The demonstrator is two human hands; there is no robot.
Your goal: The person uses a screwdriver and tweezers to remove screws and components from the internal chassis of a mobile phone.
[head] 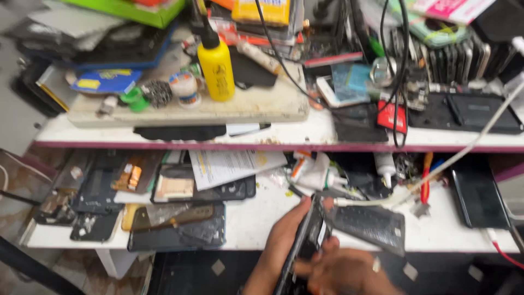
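My left hand [281, 240] grips a dark phone [307, 240] held on edge at the bottom middle of the view, fingers wrapped over its left side. My right hand [344, 270] is curled against the phone's lower right side, fingers touching it; the hands are blurred. A white cable [436, 169] runs from the phone's top end up to the right. A dark flat panel [371, 224] lies on the white desk [262, 218] just right of the hands.
Phone parts and back covers [174, 218] litter the desk's left side, with a paper sheet [229, 166]. A dark phone [477, 199] lies at right. The upper shelf [305, 134] holds a yellow bottle [216, 68], small jars, cables and boxes.
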